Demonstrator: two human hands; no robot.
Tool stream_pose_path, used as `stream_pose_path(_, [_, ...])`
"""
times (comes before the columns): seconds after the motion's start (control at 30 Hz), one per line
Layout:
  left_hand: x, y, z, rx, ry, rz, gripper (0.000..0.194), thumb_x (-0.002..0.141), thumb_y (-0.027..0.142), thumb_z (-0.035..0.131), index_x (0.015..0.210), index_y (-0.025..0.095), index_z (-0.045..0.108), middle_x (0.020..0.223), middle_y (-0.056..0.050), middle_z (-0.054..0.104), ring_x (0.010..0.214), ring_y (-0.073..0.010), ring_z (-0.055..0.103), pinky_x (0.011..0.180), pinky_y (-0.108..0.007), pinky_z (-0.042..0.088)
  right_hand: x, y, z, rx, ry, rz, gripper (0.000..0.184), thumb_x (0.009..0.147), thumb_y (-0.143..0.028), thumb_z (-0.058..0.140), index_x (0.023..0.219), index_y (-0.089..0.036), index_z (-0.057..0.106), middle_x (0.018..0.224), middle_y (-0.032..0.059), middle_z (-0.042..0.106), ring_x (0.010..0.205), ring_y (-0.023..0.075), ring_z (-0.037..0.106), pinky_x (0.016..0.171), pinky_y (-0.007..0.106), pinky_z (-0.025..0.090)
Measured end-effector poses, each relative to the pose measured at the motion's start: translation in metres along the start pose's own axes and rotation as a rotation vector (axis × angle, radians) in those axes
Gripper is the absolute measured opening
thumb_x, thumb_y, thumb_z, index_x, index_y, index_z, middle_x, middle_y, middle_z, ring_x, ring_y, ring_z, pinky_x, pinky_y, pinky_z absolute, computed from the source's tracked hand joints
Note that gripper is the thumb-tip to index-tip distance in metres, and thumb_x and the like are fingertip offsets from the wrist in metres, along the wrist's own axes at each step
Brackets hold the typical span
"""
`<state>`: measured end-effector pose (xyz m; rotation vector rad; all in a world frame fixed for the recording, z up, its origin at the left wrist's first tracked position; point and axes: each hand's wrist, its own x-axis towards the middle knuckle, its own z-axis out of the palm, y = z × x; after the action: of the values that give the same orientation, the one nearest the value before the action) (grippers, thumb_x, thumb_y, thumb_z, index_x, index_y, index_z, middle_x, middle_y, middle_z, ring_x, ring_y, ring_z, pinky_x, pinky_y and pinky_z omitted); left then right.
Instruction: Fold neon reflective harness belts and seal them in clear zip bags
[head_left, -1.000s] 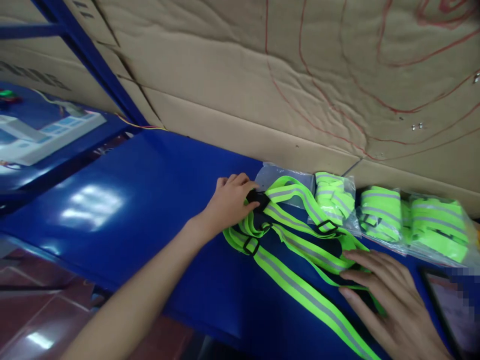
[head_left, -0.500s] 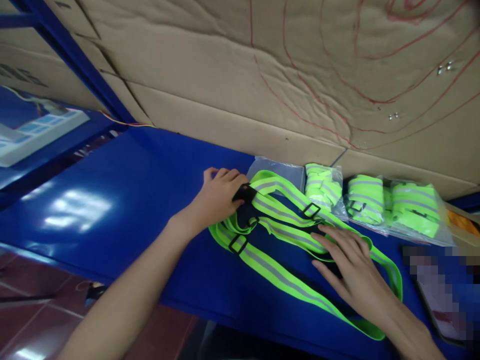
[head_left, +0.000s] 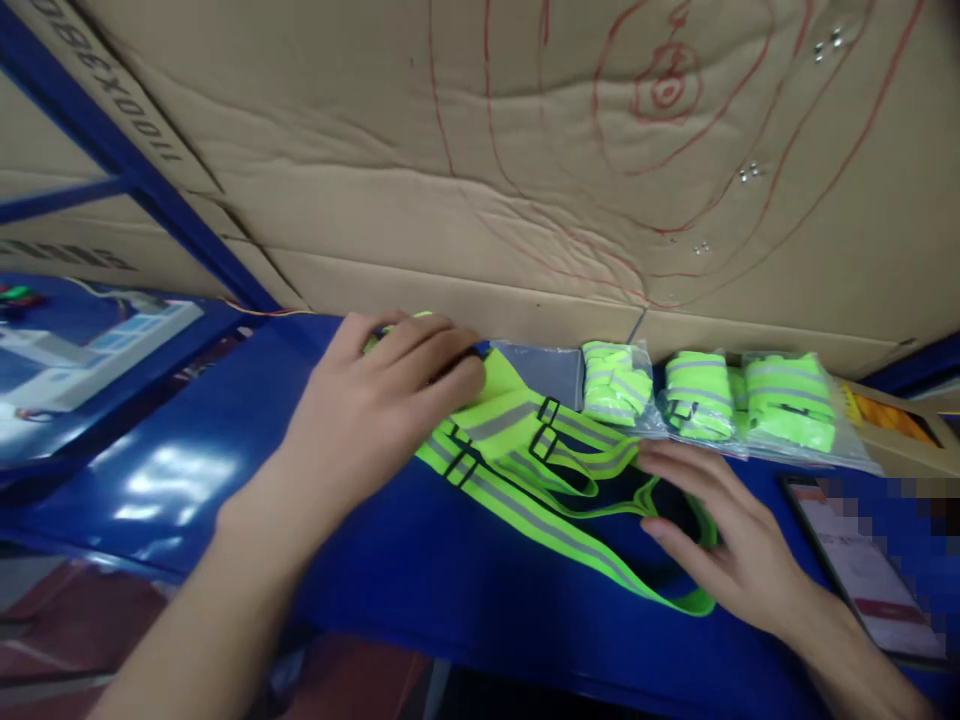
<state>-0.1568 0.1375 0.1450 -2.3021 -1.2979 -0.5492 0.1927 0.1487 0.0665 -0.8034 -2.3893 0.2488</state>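
Note:
A neon-green reflective harness [head_left: 547, 530] with grey stripes and black buckles lies in loose loops on the blue table. My left hand [head_left: 390, 400] is closed over its bunched left end, and the knuckles hide part of the straps. A wide green piece of the harness sticks out past my fingertips. My right hand [head_left: 727, 530] rests at the right end of the loops, thumb and fingers apart, with the fingertips at the straps.
Clear-bagged folded green straps [head_left: 619, 385] stand in a row along the cardboard wall [head_left: 360, 230], beside a flat clear bag [head_left: 540, 370]. A phone [head_left: 847, 560] lies at the right. On the left is a white power strip [head_left: 142, 350].
My left hand has moved up and left, drawing the harness's left end with it and bunching the straps. My right hand stays near the right loops. The camera view has shifted.

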Motion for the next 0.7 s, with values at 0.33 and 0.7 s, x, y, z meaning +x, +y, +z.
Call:
stream_pose_path(0.33, [0.052,0.062,-0.048,-0.039,0.030,0.190,0.020,0.098,0.016,0.051,0.096,0.031,0.063,0.136,0.005,0.067,0.138,-0.0266,0.057,0.115,-0.057,0.041,0.080,-0.023,-0.043,0.411,-0.055,-0.046,0.091,0.079,-0.057,0.083,0.154,-0.029,0.040,0.158,0.0090,0.049,0.144,0.0295,0.050,0.117,0.047,0.043])
stream_pose_path(0.7, [0.092,0.061,-0.035,0.314,-0.149,-0.294,0.020,0.091,0.016,0.051,0.107,0.023,0.062,0.098,-0.012,0.073,0.084,-0.0334,0.072,0.074,-0.045,0.050,0.078,-0.015,-0.041,-0.242,0.178,-0.105,0.034,0.098,-0.025,0.063,0.132,-0.022,0.062,0.114,0.0115,0.070,0.105,0.0293,0.065,0.089,0.045,0.044])
